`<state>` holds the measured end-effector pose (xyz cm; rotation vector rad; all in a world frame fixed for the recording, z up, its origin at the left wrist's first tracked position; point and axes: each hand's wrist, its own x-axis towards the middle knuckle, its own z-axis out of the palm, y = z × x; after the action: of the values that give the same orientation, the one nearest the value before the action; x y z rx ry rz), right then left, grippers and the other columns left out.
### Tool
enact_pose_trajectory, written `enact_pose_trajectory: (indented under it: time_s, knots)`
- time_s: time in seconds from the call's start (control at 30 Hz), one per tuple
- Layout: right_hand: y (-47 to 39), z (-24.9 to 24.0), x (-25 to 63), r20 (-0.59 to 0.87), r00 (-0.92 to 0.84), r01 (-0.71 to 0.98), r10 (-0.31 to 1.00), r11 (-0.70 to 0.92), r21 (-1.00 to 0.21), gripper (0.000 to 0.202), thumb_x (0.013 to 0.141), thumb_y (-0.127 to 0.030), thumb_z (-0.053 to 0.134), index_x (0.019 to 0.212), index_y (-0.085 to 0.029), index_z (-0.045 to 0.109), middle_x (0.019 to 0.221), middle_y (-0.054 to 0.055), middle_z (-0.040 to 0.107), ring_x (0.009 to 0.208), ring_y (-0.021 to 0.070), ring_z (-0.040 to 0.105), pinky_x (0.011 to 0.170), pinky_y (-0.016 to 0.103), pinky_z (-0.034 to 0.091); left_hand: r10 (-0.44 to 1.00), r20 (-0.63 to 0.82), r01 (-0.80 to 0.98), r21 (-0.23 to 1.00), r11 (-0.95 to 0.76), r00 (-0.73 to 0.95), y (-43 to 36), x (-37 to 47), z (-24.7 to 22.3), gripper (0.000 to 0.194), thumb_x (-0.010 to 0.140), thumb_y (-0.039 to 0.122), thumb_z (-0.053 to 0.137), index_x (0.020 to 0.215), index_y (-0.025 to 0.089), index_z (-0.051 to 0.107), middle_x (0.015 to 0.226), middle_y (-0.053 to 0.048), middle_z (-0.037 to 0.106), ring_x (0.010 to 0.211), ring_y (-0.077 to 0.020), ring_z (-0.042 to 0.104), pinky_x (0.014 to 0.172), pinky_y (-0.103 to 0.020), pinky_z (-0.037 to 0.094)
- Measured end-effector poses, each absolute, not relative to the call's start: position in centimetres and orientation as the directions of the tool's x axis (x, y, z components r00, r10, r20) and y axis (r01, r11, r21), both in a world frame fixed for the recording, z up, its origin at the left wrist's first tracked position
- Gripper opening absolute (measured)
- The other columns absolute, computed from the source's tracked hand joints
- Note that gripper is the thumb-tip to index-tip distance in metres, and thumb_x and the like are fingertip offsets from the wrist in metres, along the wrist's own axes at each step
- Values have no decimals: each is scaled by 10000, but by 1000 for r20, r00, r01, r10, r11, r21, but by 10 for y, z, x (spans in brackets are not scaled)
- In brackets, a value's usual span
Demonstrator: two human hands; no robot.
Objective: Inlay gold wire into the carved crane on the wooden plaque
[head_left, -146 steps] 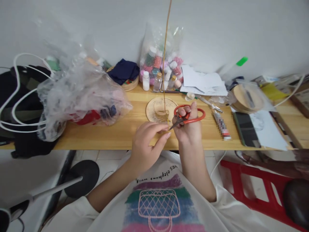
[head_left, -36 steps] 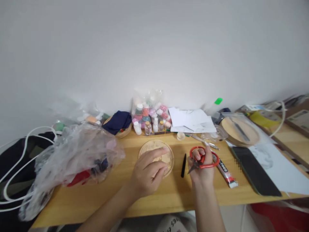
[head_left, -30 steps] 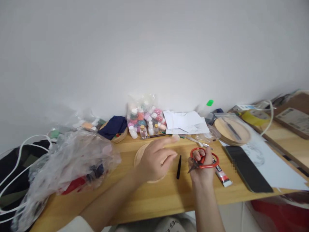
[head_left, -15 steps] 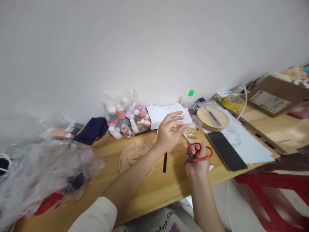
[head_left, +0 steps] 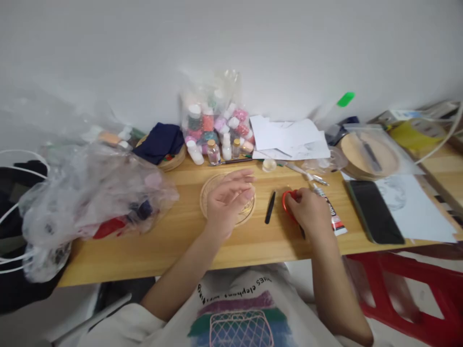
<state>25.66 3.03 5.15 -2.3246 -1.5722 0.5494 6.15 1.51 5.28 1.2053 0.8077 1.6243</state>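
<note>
Two hands are over the desk (head_left: 173,241). The left hand (head_left: 227,202) lies flat on one round wooden disc (head_left: 210,185) near the middle of the desk, with its fingers spread apart and holding nothing. The right hand (head_left: 307,212) lies on top of one pair of red scissors (head_left: 286,202). Only a bit of a red handle loop shows at the left of the hand, and a dark tip shows near the wrist, toward the front edge of the desk. So the scissors run from back to front, loops away from the person. The hand hides the fingers, so I cannot tell if its grip is closed on the scissors.

Between the two hands lies one thin black stick (head_left: 269,207). It points from back to front too, a little tilted. Just to the right of the right hand lies one glue tube (head_left: 333,217), running toward the front right.

At the back edge stands one clear bag (head_left: 213,111) full of small bead jars. In front of it stand about four little bottles (head_left: 214,152). A dark blue cloth (head_left: 159,142) lies in a shallow round basket to the left of them. At the left end one big clear plastic bag (head_left: 94,188) holds red and dark things. To the right are white papers (head_left: 289,137), one round wooden lid (head_left: 369,154) and one black phone (head_left: 374,209).
</note>
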Motion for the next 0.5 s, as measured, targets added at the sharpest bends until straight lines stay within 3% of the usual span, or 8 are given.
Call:
enact_pose_trajectory:
  time_s: [0.23,0.5]
  knots:
    - [36,50,257,-138,334,911,933,-356,-206,228,852,-346,612,681,-197,593,768,140,682,724,258,599,635,333,291,976,207,-443,870,-214,-66,-6,29,34,137,777,338,810,777,249,706,1105,4,721,941,-135,707,870,-325,578]
    - [40,48,259,-156,316,932,936,-336,-132,201,855,-345,590,732,-188,611,764,116,687,704,232,602,618,315,313,993,89,-546,829,-118,-79,-24,3,21,84,754,315,830,765,295,749,1023,10,732,887,-125,706,744,-245,555]
